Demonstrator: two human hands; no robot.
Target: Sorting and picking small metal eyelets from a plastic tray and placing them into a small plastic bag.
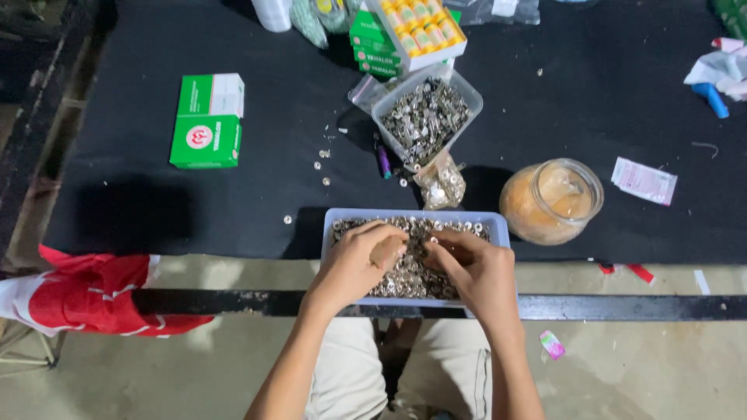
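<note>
Your left hand (359, 260) rests in the pale blue tray (498, 227) with its fingers curled loosely over the heap of small metal rings (412, 272); whether it pinches any of them, you cannot tell from here. Your right hand (471, 268) lies just beside it in the same tray, fingers bent together and tips down among the rings, and its grip is equally hard to read. The tray sits at the near edge of the black bench (257, 194), about mid-way along it.

Just behind the tray lies a small clear bag (440, 183) of metal bits, and behind that a clear tub (426, 117) full of shiny metal parts. To the right of the tray, close to the near edge, stands an open glass jar (551, 201) with something orange inside. A few loose rings (322, 167) are scattered left of the tub. Farther left lies a green and white box (207, 120). At the far edge a box of yellow spools (420, 27) sits on green cartons. A red cloth (85, 292) hangs below the bench's near left corner.
</note>
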